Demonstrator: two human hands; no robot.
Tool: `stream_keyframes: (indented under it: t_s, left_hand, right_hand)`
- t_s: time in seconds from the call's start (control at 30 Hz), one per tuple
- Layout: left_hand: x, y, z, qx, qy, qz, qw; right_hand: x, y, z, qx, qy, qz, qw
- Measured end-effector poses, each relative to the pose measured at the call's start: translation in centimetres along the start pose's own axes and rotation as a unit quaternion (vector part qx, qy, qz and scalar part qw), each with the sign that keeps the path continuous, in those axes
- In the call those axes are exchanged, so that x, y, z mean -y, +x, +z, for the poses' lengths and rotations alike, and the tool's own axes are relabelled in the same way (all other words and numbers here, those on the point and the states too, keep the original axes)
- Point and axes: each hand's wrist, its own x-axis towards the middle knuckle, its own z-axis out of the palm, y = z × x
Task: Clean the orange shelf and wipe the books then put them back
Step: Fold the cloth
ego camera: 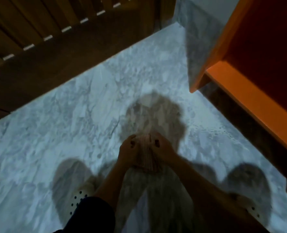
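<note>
As seen from above the marble floor [55,132]: left hand [128,152] and right hand [164,148], fingers curled round one pinkish ribbed bundle [147,160], blurred; cloth or book, cannot tell. Orange shelf [236,88]: right side, well apart. Slatted wooden door [72,47]: upper left.

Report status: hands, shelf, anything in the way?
Both the left hand and right hand grip one bundle, too blurred to name. To the right, orange shelf, no books in view. Only floor between.

Shelf [250,98] orange; floor [72,115] grey-white marbled (veined); door [55,31] brown.
</note>
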Motion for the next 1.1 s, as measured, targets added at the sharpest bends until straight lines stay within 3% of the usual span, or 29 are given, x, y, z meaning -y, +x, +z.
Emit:
stream_keyframes:
  t_s: [0.1,0.27,0.43,0.53,0.8,0.97,1.1]
  left_hand:
    - [0.0,1.0,0.8,0.006,-0.046,0.001,0.999]
    - [0.0,2.3,1.4,0.026,-0.153,-0.027,0.987]
    - [-7.3,-0.8,-2.8,0.044,-0.253,-0.032,0.966]
    - [-14.2,-4.6,-7.3,0.043,-0.295,-0.021,0.954]
    - [-38.9,-17.5,-25.3,-0.013,-0.330,0.111,0.937]
    - [-54.9,-26.0,-36.3,-0.059,-0.361,0.188,0.912]
    - [-65.1,-32.1,-43.0,-0.040,-0.398,0.231,0.887]
  right_hand:
    - [-0.6,1.0,1.4,0.023,0.023,-0.008,0.999]
    - [-0.3,1.4,1.1,-0.034,0.105,0.006,0.994]
    - [6.3,-1.5,-4.4,-0.047,0.147,-0.017,0.988]
    - [13.2,-4.5,-9.7,-0.056,0.133,-0.054,0.988]
    - [38.2,-15.7,-27.4,-0.104,0.137,-0.178,0.969]
    - [54.4,-23.5,-38.1,-0.168,0.140,-0.274,0.937]
    - [64.3,-28.7,-45.0,-0.186,0.148,-0.344,0.909]
